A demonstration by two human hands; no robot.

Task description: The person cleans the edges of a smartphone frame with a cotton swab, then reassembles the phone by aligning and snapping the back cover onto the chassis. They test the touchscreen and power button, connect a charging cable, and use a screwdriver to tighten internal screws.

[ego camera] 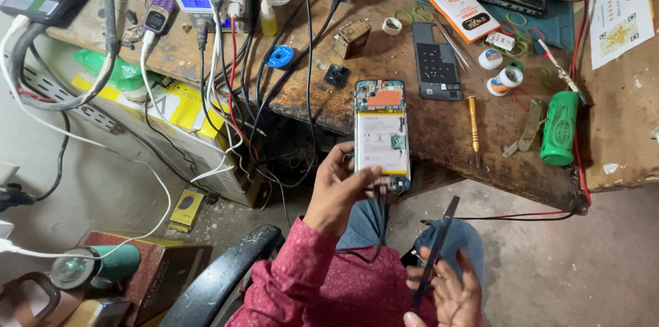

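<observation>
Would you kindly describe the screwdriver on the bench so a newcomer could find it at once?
On the worn wooden workbench, look right of the opened phone in the left hand. The screwdriver lies upright there, alone in having a slim golden handle, unlike the fat green cylinder further right.

1 head camera looks steeply down, close over the workbench (439,128).

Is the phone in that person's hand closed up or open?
Open. The phone, held in the left hand, has no back cover: its battery and circuit boards show. A dark cover lies on the bench.
</observation>
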